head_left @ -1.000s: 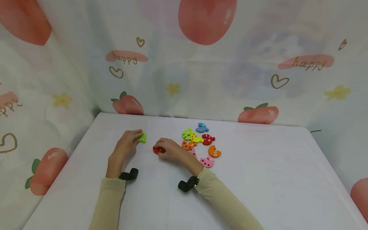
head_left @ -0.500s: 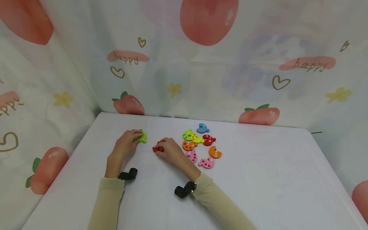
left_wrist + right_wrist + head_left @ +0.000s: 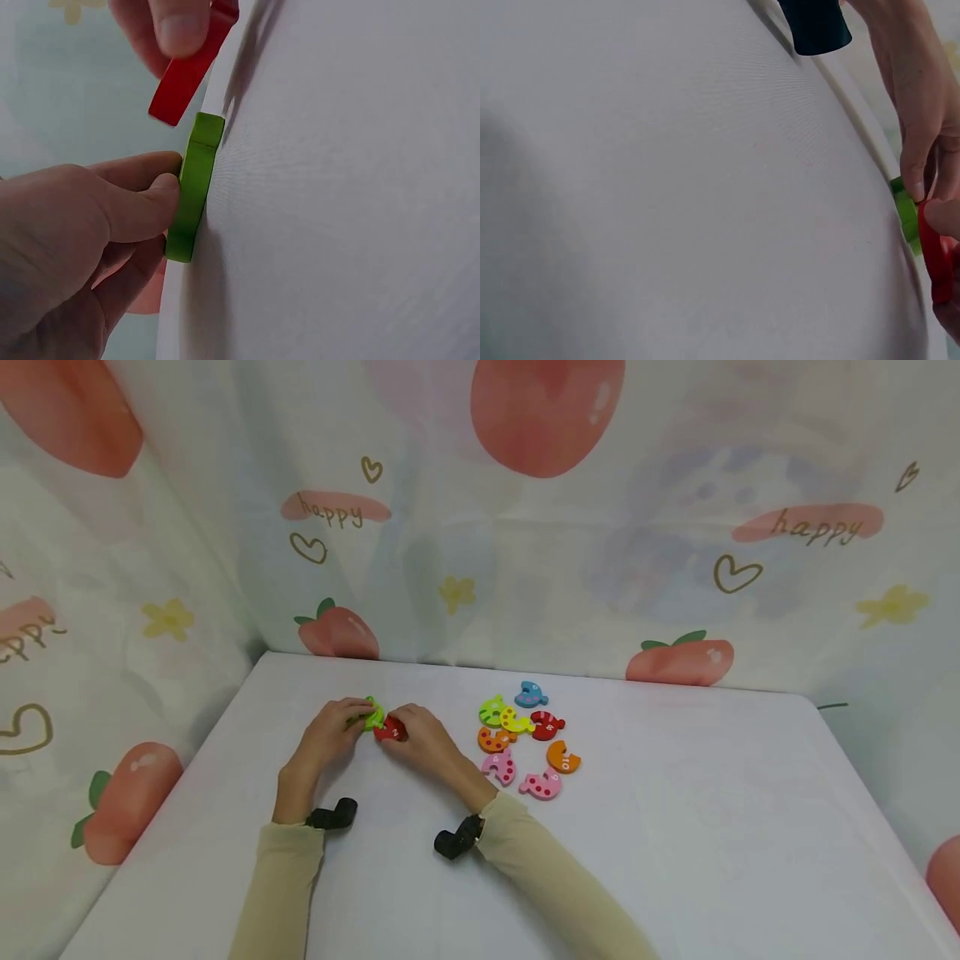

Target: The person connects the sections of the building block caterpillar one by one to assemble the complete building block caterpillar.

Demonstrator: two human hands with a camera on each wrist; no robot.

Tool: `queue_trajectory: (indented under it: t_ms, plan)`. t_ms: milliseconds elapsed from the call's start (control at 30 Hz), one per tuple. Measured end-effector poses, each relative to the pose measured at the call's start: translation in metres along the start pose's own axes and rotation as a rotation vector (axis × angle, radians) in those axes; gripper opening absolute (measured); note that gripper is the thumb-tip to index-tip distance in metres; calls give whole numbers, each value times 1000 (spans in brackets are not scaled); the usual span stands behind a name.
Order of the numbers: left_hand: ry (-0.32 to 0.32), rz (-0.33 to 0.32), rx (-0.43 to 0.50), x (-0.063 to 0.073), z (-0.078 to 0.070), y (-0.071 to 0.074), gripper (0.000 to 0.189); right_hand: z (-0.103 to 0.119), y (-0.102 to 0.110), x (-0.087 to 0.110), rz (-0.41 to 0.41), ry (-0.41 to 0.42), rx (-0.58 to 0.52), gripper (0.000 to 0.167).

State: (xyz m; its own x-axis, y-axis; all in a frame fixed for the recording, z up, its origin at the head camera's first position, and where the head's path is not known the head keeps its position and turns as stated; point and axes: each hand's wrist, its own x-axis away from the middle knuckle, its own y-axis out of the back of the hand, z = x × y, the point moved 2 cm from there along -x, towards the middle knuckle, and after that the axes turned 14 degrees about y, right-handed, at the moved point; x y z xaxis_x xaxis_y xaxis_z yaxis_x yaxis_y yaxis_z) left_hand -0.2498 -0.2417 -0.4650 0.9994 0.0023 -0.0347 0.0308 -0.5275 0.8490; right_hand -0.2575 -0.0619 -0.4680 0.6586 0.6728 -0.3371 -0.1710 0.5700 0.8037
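We've got left grip [image 3: 328,732] pinching green piece [image 3: 375,719], right grip [image 3: 429,743] pinching red 2 [image 3: 389,730] just beside it, far-left on worktop [image 3: 690,802]. Eight more pieces [image 3: 514,722] sit right, near right sleeve [image 3: 558,877]. Backdrop [image 3: 540,593] bounds far edge [image 3: 465,667]; worktop extends widely rightward.

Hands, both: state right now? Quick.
Left hand: closed, holding a green piece.
Right hand: closed, holding the red piece marked 2.
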Motion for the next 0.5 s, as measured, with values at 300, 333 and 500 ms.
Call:
queue_trajectory:
  t_ms: [300,333,500]
  plan:
    - [-34,0,14,-2,1,-1,29,-2,-9,-11,22,-42,44,41]
    - [-38,-4,15,-3,1,-1,28,-2,-9,-11,24,-37,49,41]
    - [-40,-13,25,-3,3,-2,28,-2,-11,-12,29,-23,68,40]
